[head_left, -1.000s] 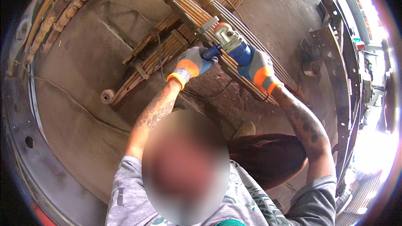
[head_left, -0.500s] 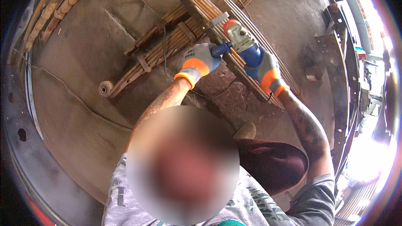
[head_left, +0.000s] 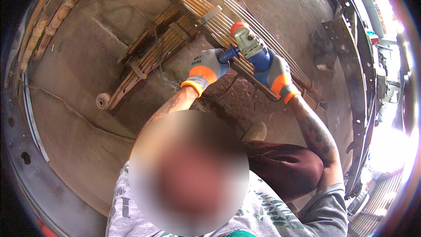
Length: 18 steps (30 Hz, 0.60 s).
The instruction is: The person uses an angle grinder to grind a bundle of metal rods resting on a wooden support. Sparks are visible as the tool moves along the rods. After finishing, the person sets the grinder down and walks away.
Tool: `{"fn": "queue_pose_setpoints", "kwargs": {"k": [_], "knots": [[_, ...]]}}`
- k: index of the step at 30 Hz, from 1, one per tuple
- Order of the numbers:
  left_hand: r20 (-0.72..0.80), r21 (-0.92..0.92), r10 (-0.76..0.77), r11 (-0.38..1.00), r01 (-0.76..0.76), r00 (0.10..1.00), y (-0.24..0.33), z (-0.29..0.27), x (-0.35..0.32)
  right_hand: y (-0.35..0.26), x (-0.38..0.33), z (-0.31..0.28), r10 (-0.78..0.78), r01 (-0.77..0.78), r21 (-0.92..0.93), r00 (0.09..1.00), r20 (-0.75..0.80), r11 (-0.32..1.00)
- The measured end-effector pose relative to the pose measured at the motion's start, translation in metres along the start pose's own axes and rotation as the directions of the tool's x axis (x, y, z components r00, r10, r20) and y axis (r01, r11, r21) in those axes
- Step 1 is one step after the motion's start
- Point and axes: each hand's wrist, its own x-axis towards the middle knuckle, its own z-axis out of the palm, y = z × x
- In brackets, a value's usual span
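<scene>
An angle grinder (head_left: pixel 250 44) with a blue body, a metal gear head and a red-orange part at its front is in both my hands. My left hand (head_left: pixel 205 68), in a grey glove with an orange cuff, wraps around its blue side handle (head_left: pixel 229 54). Around the grinder's blue body my right hand (head_left: pixel 278 74) is closed, in a matching glove. The grinder head is over a long leaf spring pack (head_left: pixel 186 1), near a metal clamp (head_left: pixel 209 15) on it. Whether the disc touches the leaves is hidden.
Another leaf spring pack (head_left: pixel 125 81) with a round eye (head_left: pixel 102 101) lies left of my hands. A cable (head_left: pixel 79 113) runs across the floor. Metal beams (head_left: pixel 346 48) line the right, and long bars (head_left: pixel 66 8) the far left. A can (head_left: pixel 325 62) stands right of the springs.
The view has shifted a little. Along the leaf spring pack, the grinder has moved slightly nearer me, farther from the clamp. Both hands keep their grip.
</scene>
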Motion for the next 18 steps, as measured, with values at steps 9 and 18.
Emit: {"fn": "queue_pose_setpoints", "kwargs": {"k": [9,18], "knots": [[-0.087,-0.07,0.026,0.997,-0.032,0.996,-0.025,0.026,-0.004,-0.005,-0.005,-0.005,0.014,-0.009,-0.086,0.998,0.064,0.996],[0.008,-0.003,0.028,1.0,-0.028,1.0,-0.021,0.027,0.007,0.014,0.007,0.003,0.018,-0.003,-0.147,0.995,0.099,0.989]]}}
